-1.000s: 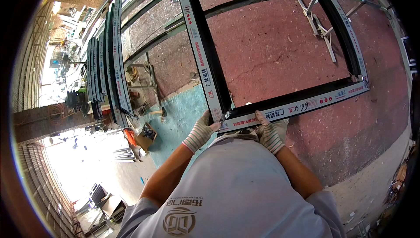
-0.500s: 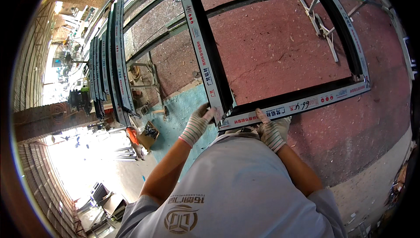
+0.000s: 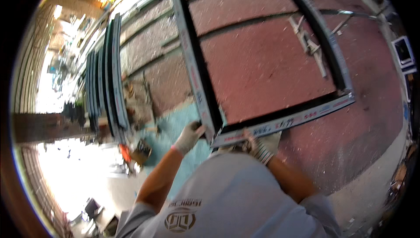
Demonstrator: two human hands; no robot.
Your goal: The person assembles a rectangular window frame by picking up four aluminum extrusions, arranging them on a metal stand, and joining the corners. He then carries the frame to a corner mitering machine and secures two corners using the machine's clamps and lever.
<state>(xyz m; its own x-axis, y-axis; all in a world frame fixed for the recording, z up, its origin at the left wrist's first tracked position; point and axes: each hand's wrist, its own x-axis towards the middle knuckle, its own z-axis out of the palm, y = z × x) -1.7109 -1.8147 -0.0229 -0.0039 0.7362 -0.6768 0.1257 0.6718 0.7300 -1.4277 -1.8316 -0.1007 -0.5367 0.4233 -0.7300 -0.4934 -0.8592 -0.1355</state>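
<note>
A large black metal frame, its faces covered in pale printed protective film, reaches away from my body. My left hand, in a white work glove with a striped cuff, is closed on the left bar by the near left corner. Gloved too, my right hand grips the near bar a little right of that corner; its thumb lies over the bar and its other fingers are mostly hidden beneath. The two bars meet at a mitred corner between my hands. Motion blurs the picture somewhat.
Several long dark profiles stand side by side at the left. Beyond the frame, dark rails run across, with a pale folding support at the right. An open cardboard box and an orange item lie left of my arm.
The frame's near end and both my hands have shifted left and slightly down in the picture, and the whole view has moved too. Both hands keep their hold near the corner.
</note>
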